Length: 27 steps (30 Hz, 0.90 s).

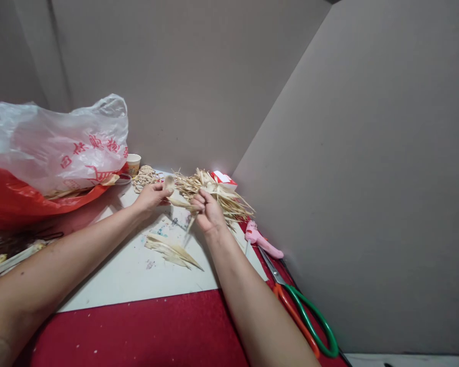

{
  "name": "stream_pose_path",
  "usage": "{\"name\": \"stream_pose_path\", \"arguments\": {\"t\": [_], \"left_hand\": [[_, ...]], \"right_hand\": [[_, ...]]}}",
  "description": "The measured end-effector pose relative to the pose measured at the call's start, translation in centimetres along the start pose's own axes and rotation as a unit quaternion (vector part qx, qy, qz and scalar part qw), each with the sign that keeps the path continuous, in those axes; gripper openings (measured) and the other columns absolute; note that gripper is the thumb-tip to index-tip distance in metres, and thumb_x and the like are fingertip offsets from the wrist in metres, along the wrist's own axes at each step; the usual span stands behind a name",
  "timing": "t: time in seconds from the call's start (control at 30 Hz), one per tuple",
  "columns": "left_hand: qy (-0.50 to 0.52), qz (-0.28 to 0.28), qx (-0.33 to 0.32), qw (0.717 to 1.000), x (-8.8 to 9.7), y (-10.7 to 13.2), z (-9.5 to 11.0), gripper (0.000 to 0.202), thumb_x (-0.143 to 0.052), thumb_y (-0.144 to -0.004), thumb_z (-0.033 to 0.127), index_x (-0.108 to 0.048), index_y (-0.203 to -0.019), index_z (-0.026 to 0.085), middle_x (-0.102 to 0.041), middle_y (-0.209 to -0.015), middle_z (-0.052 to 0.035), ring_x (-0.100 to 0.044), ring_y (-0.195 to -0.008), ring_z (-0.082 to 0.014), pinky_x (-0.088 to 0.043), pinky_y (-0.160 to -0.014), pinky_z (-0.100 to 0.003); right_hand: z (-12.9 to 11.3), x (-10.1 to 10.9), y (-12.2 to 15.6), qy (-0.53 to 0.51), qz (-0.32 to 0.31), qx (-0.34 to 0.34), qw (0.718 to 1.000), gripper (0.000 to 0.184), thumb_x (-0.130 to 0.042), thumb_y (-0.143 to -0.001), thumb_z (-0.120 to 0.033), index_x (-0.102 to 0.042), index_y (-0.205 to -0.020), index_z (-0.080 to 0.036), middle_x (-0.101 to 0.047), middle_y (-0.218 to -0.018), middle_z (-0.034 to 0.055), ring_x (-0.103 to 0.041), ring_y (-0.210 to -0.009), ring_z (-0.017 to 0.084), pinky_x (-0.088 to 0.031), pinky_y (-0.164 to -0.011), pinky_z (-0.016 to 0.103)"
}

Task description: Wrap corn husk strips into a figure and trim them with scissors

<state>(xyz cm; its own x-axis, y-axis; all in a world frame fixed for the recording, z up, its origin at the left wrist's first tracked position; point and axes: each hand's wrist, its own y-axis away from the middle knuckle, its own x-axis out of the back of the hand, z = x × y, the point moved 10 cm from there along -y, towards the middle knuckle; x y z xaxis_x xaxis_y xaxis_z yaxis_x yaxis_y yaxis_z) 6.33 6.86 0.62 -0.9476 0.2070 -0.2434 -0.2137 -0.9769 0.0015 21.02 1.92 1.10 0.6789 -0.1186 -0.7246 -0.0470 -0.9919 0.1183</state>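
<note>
Left of the pink glue gun (259, 239), the left hand (152, 197) pinches a rounded pale piece (169, 184), the right hand (209, 210) a husk strip (181, 203), likely light, brittle, best gripped near its end.

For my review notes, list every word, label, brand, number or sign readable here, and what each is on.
"购": red Chinese character on the plastic bag; the characters beside it are too creased to read surely.
Smaller red print lower on the bag: too small and distorted.
Print on the paper cup: too small to read.
Red-and-white item: no legible text.
No readable numbers.
</note>
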Motion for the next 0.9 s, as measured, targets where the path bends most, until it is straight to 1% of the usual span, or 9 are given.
{"name": "stream_pose_path", "arguments": {"t": [0.07,0.2,0.4,0.47,0.63,0.7,0.73,0.8,0.9], "left_hand": [[0.016,0.038,0.006,0.999,1.2,-0.4,0.0,0.023,-0.081,-0.055,0.023,-0.066,-0.069,0.013,-0.066,-0.066,-0.0027,-0.056,-0.055,-0.0097,-0.048,-0.056,-0.023],[0.036,0.066,0.024,0.997,2.3,-0.8,-0.1,0.025,-0.083,-0.052,0.02,-0.064,-0.068,0.013,-0.066,-0.067,-0.0027,-0.058,-0.056,-0.0102,-0.048,-0.057,-0.023],[0.029,-0.022,0.034,0.999,0.3,-0.4,-0.2,0.04,-0.087,-0.049,0.03,-0.07,-0.082,0.013,-0.067,-0.072,-0.0022,-0.057,-0.058,-0.0095,-0.047,-0.058,-0.023],[0.025,-0.017,0.027,0.999,0.6,-0.4,0.0,0.042,-0.088,-0.048,0.032,-0.07,-0.082,0.014,-0.065,-0.069,-0.0005,-0.055,-0.056,-0.0082,-0.047,-0.059,-0.024],[0.016,0.031,0.009,0.999,2.7,-1.3,0.1,0.043,-0.089,-0.044,0.033,-0.069,-0.077,0.014,-0.066,-0.068,-0.001,-0.056,-0.058,-0.0098,-0.046,-0.059,-0.025],[0.011,0.04,0.011,0.999,3.1,-1.6,-0.2,0.043,-0.089,-0.044,0.033,-0.069,-0.077,0.014,-0.067,-0.069,-0.0018,-0.056,-0.058,-0.0104,-0.043,-0.056,-0.024],[0.007,0.04,0.014,0.999,3.1,-1.6,-0.3,0.042,-0.088,-0.044,0.033,-0.069,-0.077,0.014,-0.067,-0.069,-0.0021,-0.056,-0.058,-0.0104,-0.043,-0.055,-0.023],[0.007,0.03,0.022,0.999,2.6,-1.5,-0.3,0.04,-0.088,-0.046,0.032,-0.07,-0.077,0.014,-0.067,-0.069,-0.0019,-0.056,-0.058,-0.0101,-0.043,-0.056,-0.023],[0.012,-0.017,0.043,0.999,1.0,-0.9,-0.3,0.038,-0.087,-0.048,0.029,-0.071,-0.078,0.014,-0.067,-0.069,-0.0021,-0.057,-0.059,-0.0103,-0.045,-0.059,-0.024]], "right_hand": [[-1.9,-0.1,0.4,-0.01,-0.016,0.009,1.0,0.037,-0.055,-0.086,-0.017,-0.026,-0.064,-0.022,-0.027,-0.048,-0.0121,-0.02,-0.034,0.003,-0.019,-0.03,0.011],[-5.8,1.0,1.3,0.015,0.044,0.114,0.992,0.037,-0.064,-0.079,-0.018,-0.029,-0.066,-0.022,-0.022,-0.047,-0.014,-0.015,-0.035,0.003,-0.015,-0.03,0.012],[-2.4,1.3,0.8,0.238,0.105,0.089,0.962,0.018,-0.066,-0.071,-0.027,-0.051,-0.078,-0.02,-0.024,-0.046,-0.0137,-0.016,-0.038,0.005,-0.012,-0.035,0.018],[-4.8,1.6,1.4,0.336,0.158,0.181,0.911,0.018,-0.062,-0.073,-0.034,-0.052,-0.075,-0.019,-0.029,-0.047,-0.0107,-0.023,-0.041,0.007,-0.019,-0.038,0.02],[-15.0,-0.2,9.1,0.46,0.304,0.503,0.666,0.027,-0.048,-0.083,-0.041,-0.055,-0.072,-0.018,-0.045,-0.059,-0.0025,-0.041,-0.058,0.012,-0.035,-0.056,0.025],[-17.1,-0.9,11.6,0.449,0.332,0.558,0.614,0.028,-0.046,-0.084,-0.041,-0.058,-0.077,-0.017,-0.047,-0.061,-0.0012,-0.043,-0.06,0.013,-0.036,-0.059,0.026],[-17.6,-1.2,12.2,0.44,0.335,0.571,0.607,0.028,-0.046,-0.084,-0.04,-0.059,-0.079,-0.016,-0.048,-0.063,-0.0007,-0.044,-0.061,0.013,-0.036,-0.06,0.027],[-17.4,-1.3,11.7,0.426,0.316,0.56,0.637,0.027,-0.047,-0.083,-0.04,-0.06,-0.078,-0.016,-0.049,-0.065,-0.0004,-0.044,-0.062,0.013,-0.036,-0.061,0.027],[-13.6,-1.4,7.1,0.441,0.218,0.429,0.758,0.025,-0.053,-0.079,-0.039,-0.059,-0.072,-0.016,-0.046,-0.06,-0.0034,-0.04,-0.058,0.011,-0.033,-0.057,0.025]]}}
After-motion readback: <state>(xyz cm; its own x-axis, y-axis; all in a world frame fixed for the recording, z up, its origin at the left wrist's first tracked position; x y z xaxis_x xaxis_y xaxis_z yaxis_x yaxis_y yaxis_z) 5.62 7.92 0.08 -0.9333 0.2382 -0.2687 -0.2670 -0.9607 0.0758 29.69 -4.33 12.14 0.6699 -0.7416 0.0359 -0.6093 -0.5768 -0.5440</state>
